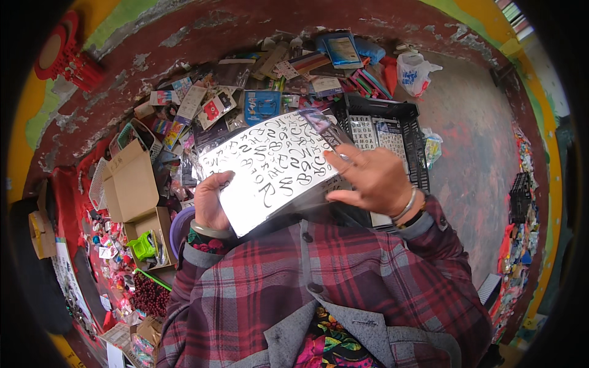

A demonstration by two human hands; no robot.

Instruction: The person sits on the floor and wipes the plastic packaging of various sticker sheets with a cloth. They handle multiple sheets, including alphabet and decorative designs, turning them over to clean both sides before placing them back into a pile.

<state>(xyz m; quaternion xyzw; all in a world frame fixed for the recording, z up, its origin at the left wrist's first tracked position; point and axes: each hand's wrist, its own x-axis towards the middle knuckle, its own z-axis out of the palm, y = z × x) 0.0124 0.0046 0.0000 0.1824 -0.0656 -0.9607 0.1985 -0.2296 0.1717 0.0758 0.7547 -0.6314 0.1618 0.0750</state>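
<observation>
A white sheet of black curly letters (270,159), apparently a sticker sheet with a clear glossy cover, is held up slantwise in front of me. My left hand (211,202) grips its lower left edge, thumb on top. At its right end, by a dark header strip (319,122), my right hand (371,178) has thumb and fingers spread apart; the fingertips lie over or touch the sheet's edge. Right behind that hand stands a black plastic crate (414,132) with more letter sheets (389,138) in it. The undersides of the sheet and my left fingers are hidden.
A heap of packaged stationery (264,107) lies against the worn red wall. Left of me are an opened cardboard box (132,184) with a green item (143,245), a white basket (98,184) and dark red beads (147,294). A white plastic bag (416,73) sits beyond the crate.
</observation>
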